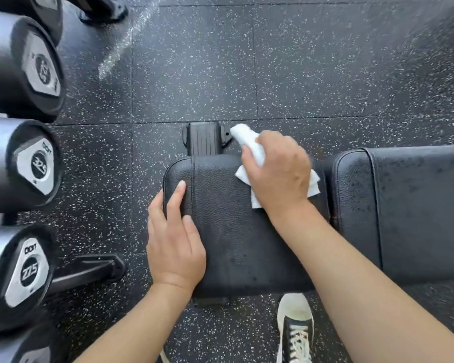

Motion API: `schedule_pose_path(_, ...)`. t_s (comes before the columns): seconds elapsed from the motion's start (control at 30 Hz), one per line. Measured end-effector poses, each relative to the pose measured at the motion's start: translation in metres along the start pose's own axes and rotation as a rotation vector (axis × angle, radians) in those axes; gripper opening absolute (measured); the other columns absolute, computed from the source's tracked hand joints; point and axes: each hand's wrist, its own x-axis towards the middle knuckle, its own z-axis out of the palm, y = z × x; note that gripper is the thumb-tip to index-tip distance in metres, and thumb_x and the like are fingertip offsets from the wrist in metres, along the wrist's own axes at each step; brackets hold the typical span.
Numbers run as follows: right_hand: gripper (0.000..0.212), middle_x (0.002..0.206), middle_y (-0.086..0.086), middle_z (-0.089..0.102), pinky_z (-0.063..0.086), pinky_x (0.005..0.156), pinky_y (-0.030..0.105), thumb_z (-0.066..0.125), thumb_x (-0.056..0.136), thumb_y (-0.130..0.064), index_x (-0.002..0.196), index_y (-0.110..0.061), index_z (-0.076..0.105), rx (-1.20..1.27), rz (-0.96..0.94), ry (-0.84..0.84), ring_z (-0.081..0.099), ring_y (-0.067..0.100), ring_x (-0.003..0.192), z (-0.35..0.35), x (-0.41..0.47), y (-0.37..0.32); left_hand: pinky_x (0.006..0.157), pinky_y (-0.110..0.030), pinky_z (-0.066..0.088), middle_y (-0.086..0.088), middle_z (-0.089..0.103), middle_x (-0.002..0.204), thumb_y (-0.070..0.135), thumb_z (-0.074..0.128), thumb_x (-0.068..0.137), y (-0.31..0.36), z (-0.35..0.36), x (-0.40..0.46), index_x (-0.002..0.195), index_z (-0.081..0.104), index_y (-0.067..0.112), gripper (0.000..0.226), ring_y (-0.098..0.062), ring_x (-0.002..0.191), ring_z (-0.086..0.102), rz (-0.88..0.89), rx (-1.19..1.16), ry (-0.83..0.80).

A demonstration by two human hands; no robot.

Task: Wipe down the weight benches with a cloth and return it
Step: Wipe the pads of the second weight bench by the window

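Right hand (277, 171) gripping white cloth (249, 145) at far edge of bench seat pad (236, 231), left hand (174, 242) flat, fingers loosely spread on near-left corner; risk: bunched cloth sliding off edge, missing the rest of the pad.

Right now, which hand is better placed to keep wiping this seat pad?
Probably the right hand: it grips the white cloth on the seat pad. The left hand only rests on the pad's edge.

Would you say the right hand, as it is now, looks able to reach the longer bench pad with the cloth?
Probably yes: the right hand grips the cloth beside the longer pad, and nothing lies between them.
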Motion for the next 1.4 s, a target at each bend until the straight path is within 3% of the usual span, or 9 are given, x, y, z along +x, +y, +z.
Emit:
schedule_pose_path(0.23, 0.025, 0.077, 0.004, 0.060, 0.034, 0.063, 0.039, 0.070, 0.093, -0.033, 0.083, -0.014, 0.060, 0.205, -0.218, -0.079, 0.054, 0.029, 0.070, 0.043, -0.001, -0.093, 0.094, -0.056, 0.049, -0.011, 0.033, 0.156, 0.032, 0.031, 0.100, -0.006, 0.004, 0.003, 0.155, 0.035, 0.030, 0.055, -0.039, 0.132, 0.045, 0.006, 0.003, 0.013)
schedule_pose_path(0.37, 0.024, 0.077, 0.005, 0.058, 0.042, 0.063, 0.042, 0.068, 0.097, -0.033, 0.087, -0.011, 0.063, 0.161, -0.284, -0.007, 0.052, 0.028, 0.070, 0.019, -0.022, -0.038, 0.097, -0.056, 0.048, -0.009, 0.032, 0.156, 0.031, 0.032, 0.101, -0.006, 0.004, 0.001, 0.159, 0.032, 0.034, 0.059, -0.037, 0.135, 0.044, 0.014, 0.009, 0.018)
schedule_pose_path(0.5, 0.024, 0.077, 0.004, 0.054, 0.044, 0.062, 0.045, 0.066, 0.100, -0.033, 0.096, -0.010, 0.065, 0.090, -0.187, 0.042, 0.047, 0.026, 0.069, -0.011, -0.065, 0.034, 0.095, -0.058, 0.048, -0.011, 0.033, 0.156, 0.031, 0.032, 0.100, -0.005, 0.004, 0.000, 0.159, 0.032, 0.035, 0.059, -0.038, 0.133, 0.046, 0.006, 0.002, 0.018)
schedule_pose_path(0.67, 0.025, 0.076, 0.002, 0.053, 0.039, 0.060, 0.042, 0.063, 0.099, -0.035, 0.091, -0.012, 0.064, 0.035, -0.166, 0.035, 0.046, 0.026, 0.066, 0.003, -0.094, -0.007, 0.101, -0.057, 0.045, -0.013, 0.034, 0.155, 0.027, 0.034, 0.101, -0.004, 0.003, 0.000, 0.159, 0.034, 0.032, 0.058, -0.039, 0.137, 0.043, 0.013, -0.028, 0.018)
schedule_pose_path(0.9, 0.022, 0.080, 0.004, 0.061, 0.036, 0.065, 0.040, 0.068, 0.094, -0.033, 0.092, -0.012, 0.063, 0.110, -0.124, 0.048, 0.054, 0.030, 0.071, 0.036, -0.017, -0.079, 0.102, -0.056, 0.046, -0.014, 0.037, 0.151, 0.024, 0.037, 0.101, -0.005, 0.003, 0.002, 0.158, 0.036, 0.027, 0.058, -0.041, 0.133, 0.045, 0.041, -0.044, 0.032)
schedule_pose_path(1.1, 0.024, 0.080, 0.003, 0.055, 0.038, 0.064, 0.041, 0.061, 0.101, -0.034, 0.092, -0.012, 0.063, 0.123, -0.201, 0.052, 0.047, 0.026, 0.071, 0.019, -0.089, -0.045, 0.100, -0.054, 0.046, -0.010, 0.037, 0.152, 0.027, 0.035, 0.101, -0.006, 0.004, 0.001, 0.158, 0.034, 0.033, 0.058, -0.038, 0.133, 0.047, 0.047, -0.044, 0.037)
schedule_pose_path(1.23, 0.019, 0.077, 0.000, 0.048, 0.036, 0.057, 0.040, 0.064, 0.102, -0.033, 0.106, -0.014, 0.061, 0.057, -0.277, 0.027, 0.040, 0.022, 0.066, -0.007, -0.174, 0.001, 0.102, -0.053, 0.043, -0.010, 0.036, 0.153, 0.028, 0.035, 0.101, -0.006, 0.003, 0.000, 0.159, 0.034, 0.033, 0.058, -0.036, 0.135, 0.044, 0.037, -0.037, 0.033)
schedule_pose_path(1.4, 0.018, 0.074, 0.000, 0.045, 0.038, 0.055, 0.041, 0.068, 0.097, -0.029, 0.097, -0.012, 0.063, 0.043, -0.357, 0.037, 0.041, 0.023, 0.064, -0.013, -0.162, 0.017, 0.104, -0.053, 0.041, -0.012, 0.035, 0.154, 0.027, 0.036, 0.101, -0.001, -0.001, -0.001, 0.159, 0.035, 0.033, 0.058, -0.034, 0.136, 0.040, 0.023, -0.063, 0.019)
